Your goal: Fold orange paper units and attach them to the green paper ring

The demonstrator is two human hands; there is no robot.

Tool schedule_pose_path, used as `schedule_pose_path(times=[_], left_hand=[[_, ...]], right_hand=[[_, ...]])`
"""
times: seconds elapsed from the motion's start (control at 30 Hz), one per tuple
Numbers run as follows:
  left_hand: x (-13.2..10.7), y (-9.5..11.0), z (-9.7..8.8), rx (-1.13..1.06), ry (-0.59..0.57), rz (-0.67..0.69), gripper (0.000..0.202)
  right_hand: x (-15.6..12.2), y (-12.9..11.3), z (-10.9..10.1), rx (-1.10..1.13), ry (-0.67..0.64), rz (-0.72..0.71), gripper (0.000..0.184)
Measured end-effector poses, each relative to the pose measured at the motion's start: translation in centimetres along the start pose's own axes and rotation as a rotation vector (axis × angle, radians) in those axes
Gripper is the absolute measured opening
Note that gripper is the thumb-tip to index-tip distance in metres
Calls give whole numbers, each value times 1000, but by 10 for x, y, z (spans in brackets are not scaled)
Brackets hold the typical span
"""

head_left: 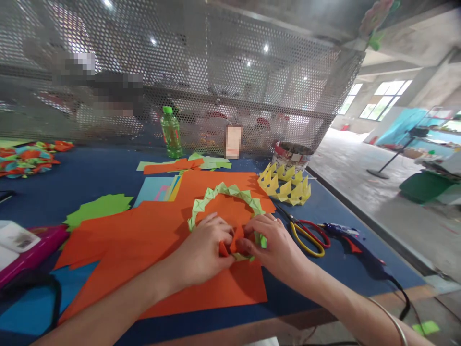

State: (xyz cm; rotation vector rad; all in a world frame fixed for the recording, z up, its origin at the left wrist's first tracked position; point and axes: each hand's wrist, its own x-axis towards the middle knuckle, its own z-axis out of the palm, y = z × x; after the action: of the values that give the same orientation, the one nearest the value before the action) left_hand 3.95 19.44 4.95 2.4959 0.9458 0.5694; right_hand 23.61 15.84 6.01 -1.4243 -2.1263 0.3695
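Observation:
My left hand [205,247] and my right hand [273,240] meet over the middle of the work surface. Between them, the fingers of both pinch a small folded piece of orange paper [238,236]. Right around this spot is a pale green folded-paper ring [234,191] with a zigzag edge; my hands cover part of its near side. Below lie large sheets of orange paper [140,235]. To the right of the ring stands a yellow paper crown [286,186]. Scissors [308,240] with red and yellow handles rest beside my right hand.
A glue gun [356,247] with its cord lies at the right edge of the blue table [108,173]. A green bottle [170,132] and a round container [292,156] stand along a perforated metal panel [230,62]. Green scraps [99,210] and a magenta object [34,254] are on the left.

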Motion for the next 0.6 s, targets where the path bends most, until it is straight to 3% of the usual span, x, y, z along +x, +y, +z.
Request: schedule_pose_path(times=[0.13,0.23,0.37,0.4,0.43,0.47,0.53,0.6], left_hand=[[1,-3,1,-29,-2,34,19],[2,-8,4,-14,11,56,19],[2,-10,5,-4,13,62,19],[2,-9,4,-9,4,57,19],[2,-8,3,-17,-4,52,20],[2,-7,2,-24,-10,47,20],[1,-4,0,-31,-19,40,24],[1,-1,-2,-26,-21,30,26]], right_hand=[[-19,-4,-13,-9,96,-33,16],[-41,14,-40,-130,160,57,18],[-79,74,-92,-328,292,308,25],[-88,91,-104,-400,312,412,27],[-97,108,-114,-517,308,605,32],[-104,123,-121,-524,284,679,37],[-116,149,-129,-463,211,714,41],[-124,168,-131,-454,252,689,34]])
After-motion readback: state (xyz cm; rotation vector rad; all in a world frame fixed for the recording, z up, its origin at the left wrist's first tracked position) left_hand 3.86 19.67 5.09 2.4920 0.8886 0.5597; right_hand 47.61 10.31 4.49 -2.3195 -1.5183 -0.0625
